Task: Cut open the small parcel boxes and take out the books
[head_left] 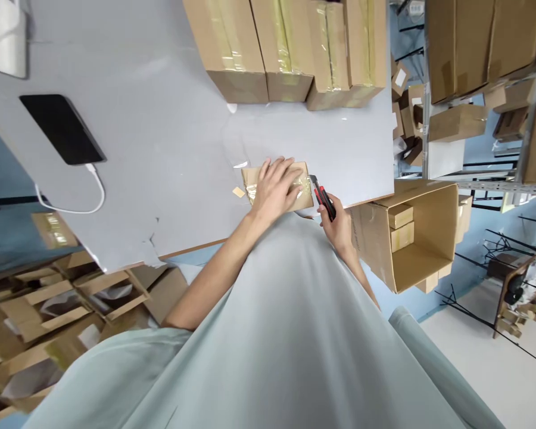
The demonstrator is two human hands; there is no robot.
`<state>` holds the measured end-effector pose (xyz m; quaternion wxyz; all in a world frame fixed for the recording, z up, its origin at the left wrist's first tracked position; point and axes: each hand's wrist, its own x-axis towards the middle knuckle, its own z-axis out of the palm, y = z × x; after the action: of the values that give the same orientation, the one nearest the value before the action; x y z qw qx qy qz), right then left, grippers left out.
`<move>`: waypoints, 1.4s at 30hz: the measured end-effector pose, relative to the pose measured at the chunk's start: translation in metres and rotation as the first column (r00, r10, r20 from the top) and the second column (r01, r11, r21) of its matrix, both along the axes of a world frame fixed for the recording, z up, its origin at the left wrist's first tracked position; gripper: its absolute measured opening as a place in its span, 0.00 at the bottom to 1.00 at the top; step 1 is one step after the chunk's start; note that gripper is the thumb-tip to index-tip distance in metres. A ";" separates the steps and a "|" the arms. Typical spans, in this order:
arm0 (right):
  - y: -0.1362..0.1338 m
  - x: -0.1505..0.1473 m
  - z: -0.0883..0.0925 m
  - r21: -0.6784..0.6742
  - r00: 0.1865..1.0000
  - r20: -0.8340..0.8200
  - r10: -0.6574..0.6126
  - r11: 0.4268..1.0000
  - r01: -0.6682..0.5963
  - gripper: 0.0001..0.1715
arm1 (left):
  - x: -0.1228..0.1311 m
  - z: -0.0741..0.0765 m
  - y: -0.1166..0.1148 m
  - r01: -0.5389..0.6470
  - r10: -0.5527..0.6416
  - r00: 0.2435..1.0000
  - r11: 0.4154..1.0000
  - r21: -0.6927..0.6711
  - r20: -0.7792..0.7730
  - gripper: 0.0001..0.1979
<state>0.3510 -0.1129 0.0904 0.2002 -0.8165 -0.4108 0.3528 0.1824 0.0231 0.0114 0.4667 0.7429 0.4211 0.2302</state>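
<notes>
A pale grey surface (170,161) is seen from above. At its left, a white device (2,39) is set near the corner, and a dark phone (62,128) is laid beneath it, with a white cable (102,190) plugged in. A scrap of cardboard (238,192) is left just beside a small box (307,200), which is placed near the front edge. At the far right, the room is lined with a rack (426,95) on which cartons (458,122) are stacked.

The hands are held apart from each other. The left hand (273,186) is laid across the top of the small box, its fingers spread. In the right hand (338,225) a red and black box cutter (324,199) is gripped, its blade pointed at the box's right end; whether contact is made cannot be told.

At lower left, white wrapping (118,292) is held in open boxes (65,318). Four taped boxes (236,44) are lined up at the back. At right, two small cartons (402,235) are stacked inside a large open box (435,235).
</notes>
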 end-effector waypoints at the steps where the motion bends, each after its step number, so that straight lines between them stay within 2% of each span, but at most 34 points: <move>1: 0.000 -0.002 0.002 -0.010 0.998 0.049 0.030 1.000 -0.030 0.32 | -0.002 -0.001 0.000 0.005 -0.005 1.000 1.000 0.012 -0.004 0.22; 4: 0.002 -0.010 0.003 -0.060 0.985 0.150 0.089 0.995 -0.081 0.32 | -0.004 -0.002 -0.001 0.013 -0.013 1.000 0.999 0.043 -0.006 0.21; 11: 0.008 -0.029 0.003 -0.218 0.953 0.254 0.166 0.970 -0.112 0.37 | -0.001 -0.003 -0.003 -0.007 0.006 0.999 1.000 0.020 0.043 0.22; 16: 0.015 -0.049 0.014 -0.364 0.906 0.338 0.253 0.923 -0.122 0.38 | -0.003 -0.004 -0.005 -0.014 0.012 0.998 0.999 0.033 0.054 0.23; 23: 0.040 -0.079 0.026 -0.478 0.857 0.412 0.309 0.874 -0.085 0.46 | -0.002 -0.006 -0.008 -0.026 0.023 0.997 0.999 0.032 0.080 0.24; 27: 0.047 -0.084 0.037 -0.520 0.845 0.415 0.337 0.850 -0.084 0.47 | 0.000 -0.008 -0.010 -0.055 0.054 0.993 0.998 0.003 0.102 0.25; 31: 0.034 -0.086 0.044 -0.570 0.849 0.396 0.350 0.819 -0.072 0.45 | -0.001 -0.009 -0.012 -0.041 0.039 0.997 0.999 0.027 0.061 0.23; 37: 0.009 -0.086 0.041 -0.599 0.849 0.380 0.367 0.797 -0.076 0.43 | -0.001 -0.009 -0.016 -0.019 0.017 0.998 0.999 0.036 0.053 0.23; 40: -0.002 -0.084 0.051 -0.598 0.853 0.368 0.370 0.797 -0.087 0.43 | -0.003 -0.008 -0.016 -0.006 0.004 0.999 0.999 0.033 0.044 0.23; 42: -0.012 -0.079 0.063 -0.555 0.868 0.360 0.344 0.826 -0.097 0.40 | -0.008 -0.007 -0.014 0.003 -0.005 0.999 0.999 0.036 0.042 0.24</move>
<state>0.2717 -0.1247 0.1536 -0.1703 -0.8433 -0.4288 0.2756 0.1746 0.0087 0.0048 0.4625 0.7469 0.4056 0.2524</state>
